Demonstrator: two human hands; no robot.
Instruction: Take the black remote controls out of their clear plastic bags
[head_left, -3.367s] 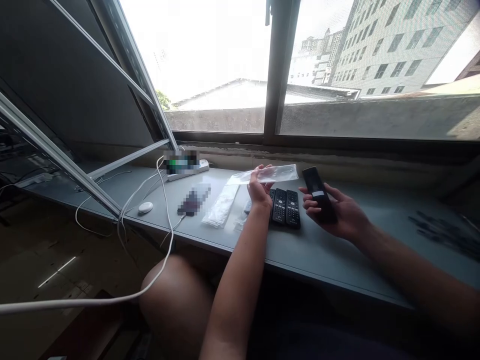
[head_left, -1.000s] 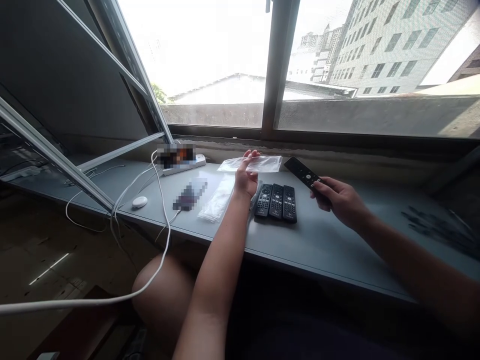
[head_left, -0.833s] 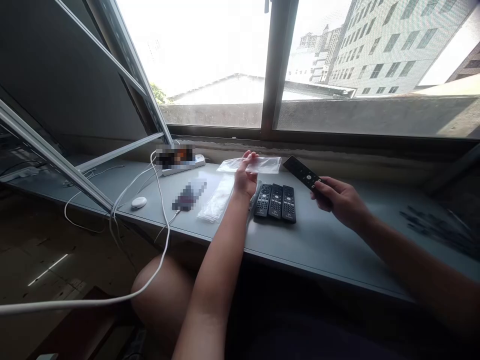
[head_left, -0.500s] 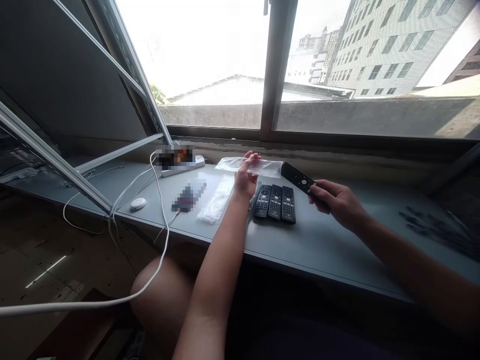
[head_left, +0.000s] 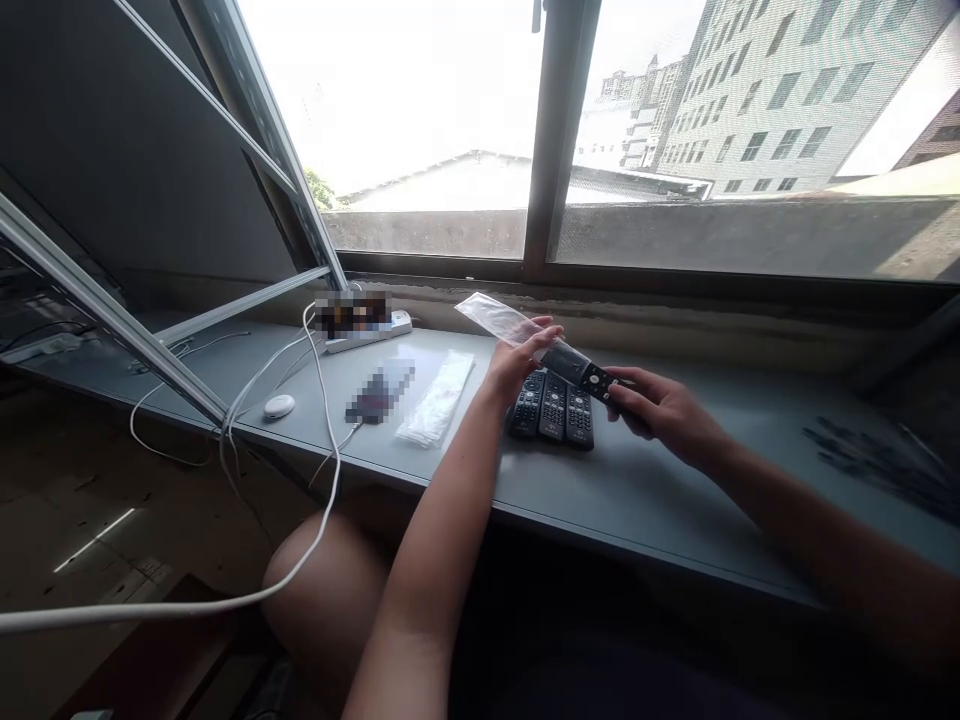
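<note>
My left hand (head_left: 521, 358) is closed on a clear plastic bag (head_left: 491, 316), its fingers near the bag's mouth. A black remote control (head_left: 598, 381) is partly inside that bag, its far end seen through the film. My right hand (head_left: 656, 408) grips the near end of the remote, thumb on top. Below the hands, three black remotes (head_left: 553, 420) lie side by side on the desk, their upper ends partly covered. Left of my forearm lies a stack of clear plastic bags (head_left: 436, 405).
On the grey desk (head_left: 645, 510), a blurred-out flat object (head_left: 381, 391) with a cable and a round white puck (head_left: 278, 407) lie to the left. A power strip (head_left: 367, 333) sits behind. White cables (head_left: 330, 480) hang over the front edge. Dark slender items (head_left: 874, 460) lie far right.
The remote's far end has gone from outside the bag to inside it. My left hand and the bag have shifted right, and the bag now slants in line with the remote.
</note>
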